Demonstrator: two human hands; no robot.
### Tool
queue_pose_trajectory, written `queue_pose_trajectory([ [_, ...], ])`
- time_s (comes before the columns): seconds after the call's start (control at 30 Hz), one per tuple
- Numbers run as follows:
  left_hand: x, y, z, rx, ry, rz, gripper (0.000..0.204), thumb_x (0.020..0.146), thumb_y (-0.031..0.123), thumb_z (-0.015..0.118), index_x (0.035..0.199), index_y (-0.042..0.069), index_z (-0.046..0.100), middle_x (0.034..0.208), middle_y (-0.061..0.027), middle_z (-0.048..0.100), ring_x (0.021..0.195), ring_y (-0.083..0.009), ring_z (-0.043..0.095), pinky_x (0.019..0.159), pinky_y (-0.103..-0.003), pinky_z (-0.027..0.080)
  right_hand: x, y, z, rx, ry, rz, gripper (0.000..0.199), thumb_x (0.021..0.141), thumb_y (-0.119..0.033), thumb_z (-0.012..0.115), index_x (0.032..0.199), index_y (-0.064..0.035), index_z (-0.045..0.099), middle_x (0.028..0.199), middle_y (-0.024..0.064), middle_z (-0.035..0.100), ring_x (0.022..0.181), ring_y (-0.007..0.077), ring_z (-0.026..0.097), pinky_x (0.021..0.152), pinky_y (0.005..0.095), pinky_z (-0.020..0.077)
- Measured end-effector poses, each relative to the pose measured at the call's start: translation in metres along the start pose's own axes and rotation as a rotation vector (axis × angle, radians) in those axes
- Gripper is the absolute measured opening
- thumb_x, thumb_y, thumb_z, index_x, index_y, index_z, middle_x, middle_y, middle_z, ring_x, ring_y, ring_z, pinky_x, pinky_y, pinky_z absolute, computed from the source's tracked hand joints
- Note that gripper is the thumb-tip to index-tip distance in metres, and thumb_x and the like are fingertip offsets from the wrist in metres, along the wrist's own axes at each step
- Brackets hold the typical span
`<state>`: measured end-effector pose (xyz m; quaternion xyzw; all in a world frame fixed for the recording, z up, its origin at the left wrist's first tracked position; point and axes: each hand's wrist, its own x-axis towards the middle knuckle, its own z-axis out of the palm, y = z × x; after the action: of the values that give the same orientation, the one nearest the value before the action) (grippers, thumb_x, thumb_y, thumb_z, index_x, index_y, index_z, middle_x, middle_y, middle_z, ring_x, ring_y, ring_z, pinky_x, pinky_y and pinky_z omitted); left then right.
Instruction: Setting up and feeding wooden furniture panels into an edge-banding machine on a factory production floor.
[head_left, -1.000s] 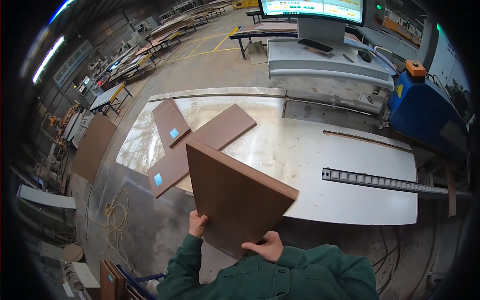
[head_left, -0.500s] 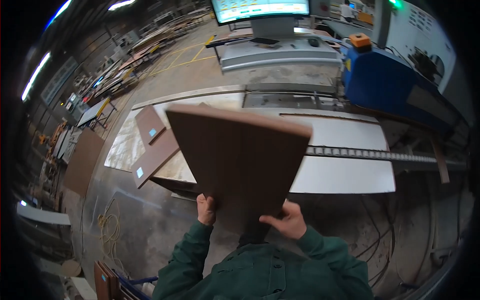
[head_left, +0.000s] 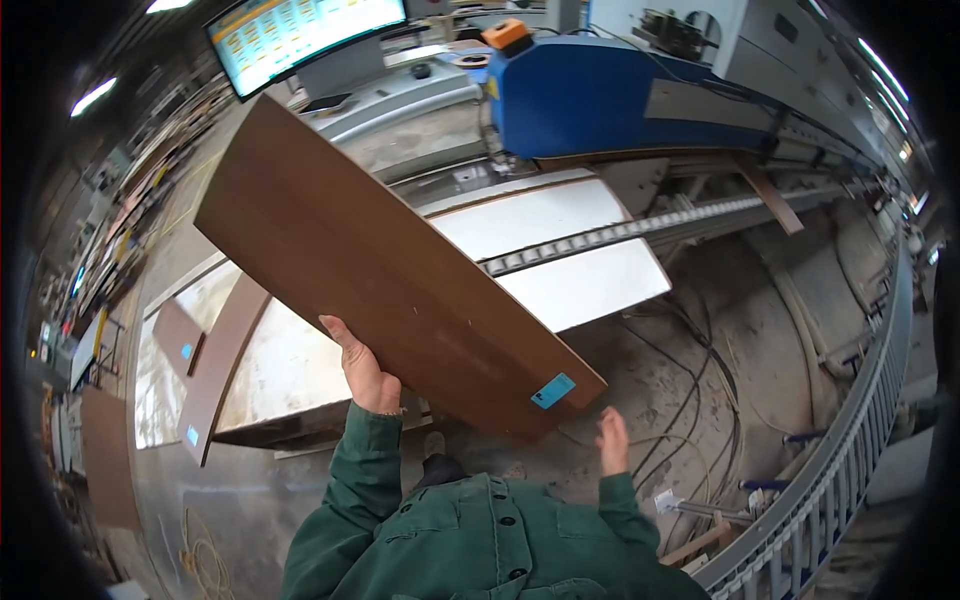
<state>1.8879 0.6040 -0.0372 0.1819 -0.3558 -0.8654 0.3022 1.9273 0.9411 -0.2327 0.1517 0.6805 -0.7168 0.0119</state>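
A long brown wooden panel (head_left: 390,270) hangs tilted in front of me, its far end up to the left and its near end low on the right. Near that low end a light-blue label (head_left: 552,390) is stuck to its face. My left hand (head_left: 365,370) grips the panel's lower left edge, thumb on the face, its other fingers hidden behind. Just off the labelled end is my right hand (head_left: 613,442), fingers apart and holding nothing. Beyond the panel stands a worktable (head_left: 290,375) with two smaller labelled brown boards (head_left: 225,355) on its left side.
A toothed conveyor track (head_left: 610,240) runs right between white table surfaces, past a blue machine housing (head_left: 570,100). A monitor (head_left: 310,35) stands at the back left. Cables (head_left: 700,370) lie on the floor to the right, before a curved roller rail (head_left: 830,480).
The panel has swung from upright to a slant, and its labelled face now shows. My right hand has let go; the left still holds on. The view has turned to the right.
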Motion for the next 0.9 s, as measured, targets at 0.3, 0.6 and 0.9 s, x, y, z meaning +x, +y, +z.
queue_pose_trajectory([
  [0.3,0.061,-0.094,-0.025,0.079,-0.118,-0.574,0.079,0.075,0.070,0.029,0.126,0.010,0.036,0.128,-0.0057,0.039,0.115,-0.0232,0.037,0.095,-0.038,0.032,-0.035,-0.037,0.076,0.220,0.378,-0.027,0.052,0.085,-0.038,0.050,0.117,0.0034,0.043,0.113,0.0084,0.048,0.099,0.0172,0.047,0.083,0.0289,0.0385],
  [0.6,0.157,-0.158,-0.046,0.253,-0.014,-0.750,0.048,0.084,0.041,0.050,0.104,-0.003,0.049,0.097,-0.0112,0.058,0.079,-0.0226,0.059,0.061,-0.038,0.049,0.007,-0.018,0.118,0.065,0.503,0.081,0.056,0.085,-0.044,0.047,0.111,0.0056,0.048,0.105,0.0086,0.054,0.090,0.0159,0.052,0.078,0.0273,0.0418],
  [0.9,0.231,-0.192,-0.026,0.598,-0.146,-0.835,0.046,0.086,0.031,0.049,0.100,-0.013,0.047,0.092,-0.0177,0.058,0.072,-0.0276,0.061,0.057,-0.036,0.052,0.047,-0.015,0.162,0.175,0.665,0.127,0.056,0.083,-0.044,0.050,0.109,0.0058,0.050,0.102,0.0118,0.056,0.087,0.0194,0.055,0.075,0.0294,0.0445],
])
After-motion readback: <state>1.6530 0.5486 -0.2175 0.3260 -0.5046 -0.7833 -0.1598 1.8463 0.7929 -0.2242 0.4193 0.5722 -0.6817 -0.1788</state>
